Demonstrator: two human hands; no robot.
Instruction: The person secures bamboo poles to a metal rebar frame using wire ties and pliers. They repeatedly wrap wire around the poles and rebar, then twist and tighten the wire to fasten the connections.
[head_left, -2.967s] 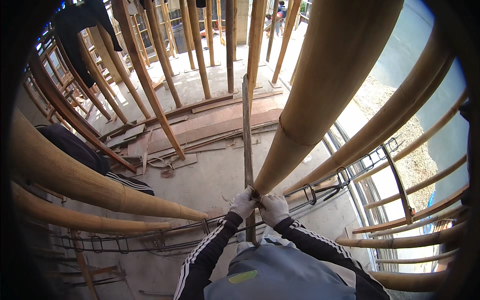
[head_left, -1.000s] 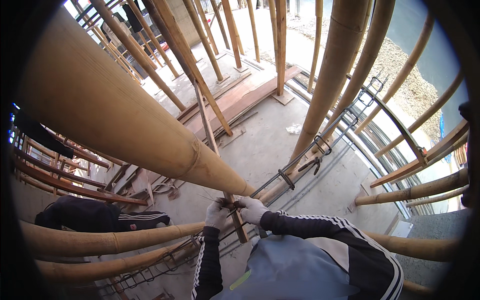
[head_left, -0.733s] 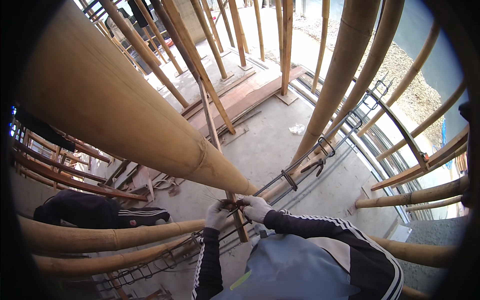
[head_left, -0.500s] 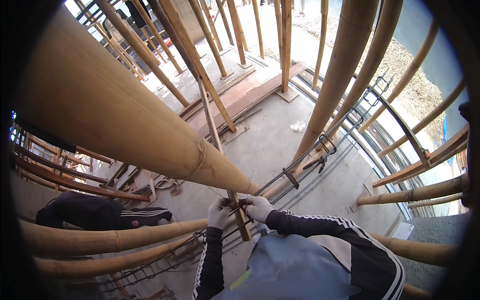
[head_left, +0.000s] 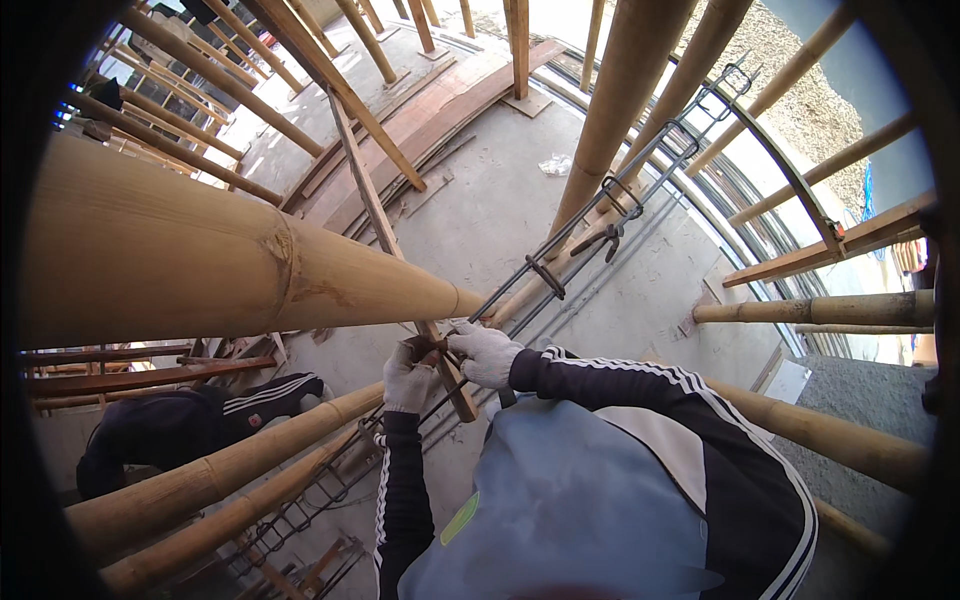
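My left hand (head_left: 408, 378) and my right hand (head_left: 484, 354), both in pale work gloves, meet at a narrow wooden batten (head_left: 372, 212). The fingers of each are pinched together against a dark, thin piece that is too small to name. A long cage of steel rebar (head_left: 527, 268) with stirrups runs past the hands, from upper right to lower left. A loose stirrup (head_left: 546, 279) sits around its bars. Dark pincers (head_left: 604, 243) hang on the cage farther up. Just beyond my hands, the thin end of a thick bamboo pole (head_left: 370, 285) comes down from the left.
Bamboo poles (head_left: 630, 90) stand on the far side; others (head_left: 230, 478) cross low at left and right. Reddish planks (head_left: 400, 130) lie on the concrete floor (head_left: 500, 190). At left, a person in dark clothes (head_left: 170, 428) bends low. Gravel (head_left: 780, 100) lies outside.
My view has turned, so the surroundings sit differently in it. Both hands stay together at the batten, with only small shifts of the fingers.
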